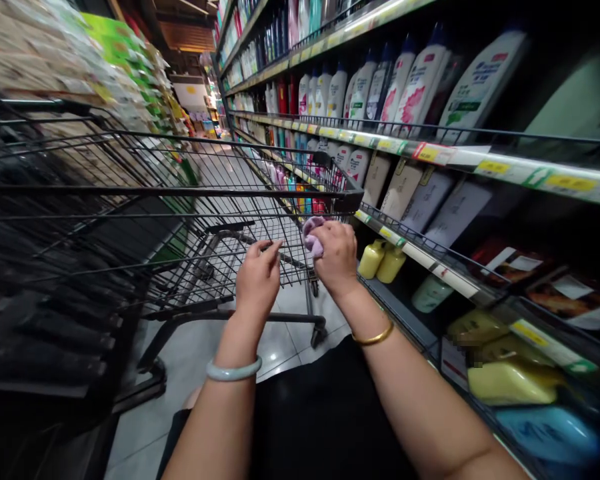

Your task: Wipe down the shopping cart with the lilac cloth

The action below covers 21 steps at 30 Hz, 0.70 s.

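Note:
My right hand point(336, 257) is closed around a crumpled light purple cloth point(313, 235), part of which is hidden in the palm. It is in front of the corner of a black wire shopping cart point(260, 193). To its left, my left hand point(258, 277) is raised with loosely bent fingers, slightly apart, and nothing visible in them. Behind that hand lies the cart's wire side; whether the fingertips touch it I cannot tell. A pale green bangle point(234, 371) circles my left wrist, and a gold bangle point(375, 335) my right.
Shelves of shampoo bottles point(423, 83) line the right side, with boxes point(405, 190) beneath. Low down are yellow pump bottles point(371, 260) and a blue bottle point(547, 430). Packed goods point(115, 60) rise on the left. A tiled aisle floor point(215, 167) runs ahead.

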{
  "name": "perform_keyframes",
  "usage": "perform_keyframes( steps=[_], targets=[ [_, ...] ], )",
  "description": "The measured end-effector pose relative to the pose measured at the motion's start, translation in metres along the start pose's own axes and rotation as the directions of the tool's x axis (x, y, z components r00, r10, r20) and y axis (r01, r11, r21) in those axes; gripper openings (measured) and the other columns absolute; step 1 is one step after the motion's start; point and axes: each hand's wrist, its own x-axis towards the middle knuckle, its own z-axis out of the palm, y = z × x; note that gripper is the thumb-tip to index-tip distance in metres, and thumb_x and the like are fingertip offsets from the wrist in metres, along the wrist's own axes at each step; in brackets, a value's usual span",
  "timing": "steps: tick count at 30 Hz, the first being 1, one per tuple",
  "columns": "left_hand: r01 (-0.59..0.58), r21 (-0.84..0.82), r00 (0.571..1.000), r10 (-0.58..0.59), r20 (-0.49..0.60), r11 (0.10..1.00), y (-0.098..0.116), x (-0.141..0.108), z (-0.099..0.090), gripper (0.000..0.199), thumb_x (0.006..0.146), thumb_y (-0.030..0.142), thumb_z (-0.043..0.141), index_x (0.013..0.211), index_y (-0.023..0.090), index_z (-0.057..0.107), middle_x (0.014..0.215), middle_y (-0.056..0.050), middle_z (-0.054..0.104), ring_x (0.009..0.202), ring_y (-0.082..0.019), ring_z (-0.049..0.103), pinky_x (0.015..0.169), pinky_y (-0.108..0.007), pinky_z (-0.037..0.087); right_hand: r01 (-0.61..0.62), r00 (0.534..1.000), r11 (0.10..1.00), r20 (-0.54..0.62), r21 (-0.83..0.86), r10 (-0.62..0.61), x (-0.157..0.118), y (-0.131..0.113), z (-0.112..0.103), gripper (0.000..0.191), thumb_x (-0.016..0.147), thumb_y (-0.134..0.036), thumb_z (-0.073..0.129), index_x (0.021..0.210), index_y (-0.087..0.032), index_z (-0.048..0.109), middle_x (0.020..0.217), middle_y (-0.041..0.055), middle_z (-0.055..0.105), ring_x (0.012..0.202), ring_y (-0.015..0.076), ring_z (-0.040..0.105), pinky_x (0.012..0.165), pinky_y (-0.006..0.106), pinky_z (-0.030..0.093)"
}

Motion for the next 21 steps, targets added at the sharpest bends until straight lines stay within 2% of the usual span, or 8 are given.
perform_keyframes(
  steps=[4, 6, 8, 10, 11, 15, 18, 21],
  targets=[
    [0.029, -0.086, 0.972, -0.048, -0.229, 0.996, -0.006, -0.001, -0.016, 0.025, 0.099, 0.026, 0.052, 0.112, 0.023, 0.074, 0.116, -0.008, 0.068, 0.107, -0.022, 0.065, 0.094, -0.036, 0.055, -0.097, 0.994, 0.995, -0.052, -0.002, 0.096, -0.001, 0.002, 0.001, 0.025, 0.090, -0.011, 0.060, 0.106, -0.022, 0.075, 0.120, 0.0115, 0.067, 0.113, 0.0282, 0.052, 0.096, 0.041, 0.041],
    [0.144, -0.112, 0.928, -0.173, -0.331, 0.983, -0.012, 0.000, -0.022, 0.016, 0.096, 0.025, 0.057, 0.106, 0.022, 0.069, 0.112, -0.007, 0.066, 0.100, -0.021, 0.063, 0.095, -0.037, 0.054, -0.034, 0.999, 0.999, -0.023, 0.035, 0.035, -0.005, -0.004, 0.005, 0.024, 0.091, -0.012, 0.062, 0.108, -0.023, 0.076, 0.119, 0.0114, 0.068, 0.114, 0.0280, 0.053, 0.096, 0.041, 0.041],
    [0.252, -0.151, 0.881, -0.291, -0.373, 0.956, -0.020, 0.000, -0.025, 0.015, 0.092, 0.024, 0.061, 0.108, 0.022, 0.063, 0.117, -0.006, 0.065, 0.097, -0.020, 0.061, 0.098, -0.038, 0.053, 0.104, 0.992, 0.990, 0.061, 0.091, -0.110, -0.010, -0.010, 0.008, 0.024, 0.095, -0.016, 0.063, 0.111, -0.027, 0.077, 0.119, 0.0092, 0.070, 0.117, 0.0264, 0.053, 0.097, 0.040, 0.040],
    [0.293, -0.178, 0.863, -0.340, -0.374, 0.939, -0.029, 0.001, -0.026, 0.022, 0.090, 0.024, 0.064, 0.111, 0.023, 0.060, 0.122, -0.006, 0.063, 0.094, -0.018, 0.061, 0.100, -0.038, 0.052, 0.184, 0.972, 0.974, 0.123, 0.130, -0.200, -0.009, -0.012, 0.010, 0.025, 0.097, -0.017, 0.062, 0.113, -0.030, 0.077, 0.121, 0.0071, 0.071, 0.120, 0.0250, 0.054, 0.100, 0.039, 0.039],
    [0.291, -0.199, 0.864, -0.346, -0.365, 0.936, -0.032, 0.002, -0.025, 0.024, 0.089, 0.024, 0.064, 0.113, 0.023, 0.059, 0.123, -0.006, 0.064, 0.089, -0.016, 0.062, 0.097, -0.036, 0.053, 0.170, 0.974, 0.977, 0.128, 0.131, -0.186, -0.007, -0.011, 0.011, 0.027, 0.098, -0.016, 0.061, 0.114, -0.030, 0.077, 0.122, 0.0069, 0.071, 0.121, 0.0246, 0.054, 0.101, 0.039, 0.039],
    [0.243, -0.419, 0.882, -0.379, -0.279, 0.875, -0.040, 0.005, -0.020, 0.036, 0.090, 0.027, 0.060, 0.124, 0.021, 0.051, 0.126, -0.007, 0.067, 0.069, -0.009, 0.062, 0.067, -0.026, 0.055, -0.012, 0.998, 0.994, 0.063, 0.104, 0.006, -0.002, -0.009, 0.014, 0.031, 0.095, -0.010, 0.060, 0.117, -0.025, 0.077, 0.126, 0.0092, 0.070, 0.120, 0.0251, 0.054, 0.102, 0.039, 0.040],
    [0.223, -0.498, 0.886, -0.387, -0.254, 0.838, -0.044, 0.008, -0.016, 0.045, 0.088, 0.026, 0.060, 0.132, 0.019, 0.050, 0.126, -0.009, 0.069, 0.065, -0.009, 0.061, 0.058, -0.024, 0.053, 0.092, 0.986, 0.989, 0.130, 0.119, -0.107, -0.007, -0.022, 0.022, 0.031, 0.100, -0.018, 0.060, 0.124, -0.029, 0.075, 0.126, 0.0071, 0.071, 0.123, 0.0251, 0.054, 0.103, 0.040, 0.040],
    [0.196, -0.411, 0.916, -0.315, -0.248, 0.891, -0.053, 0.010, -0.014, 0.044, 0.091, 0.029, 0.059, 0.134, 0.019, 0.056, 0.122, -0.007, 0.069, 0.067, -0.009, 0.058, 0.058, -0.022, 0.051, 0.190, 0.960, 0.974, 0.187, 0.125, -0.211, -0.010, -0.028, 0.027, 0.029, 0.105, -0.026, 0.056, 0.126, -0.034, 0.073, 0.127, 0.0040, 0.072, 0.125, 0.0240, 0.055, 0.103, 0.041, 0.039]
  ],
)
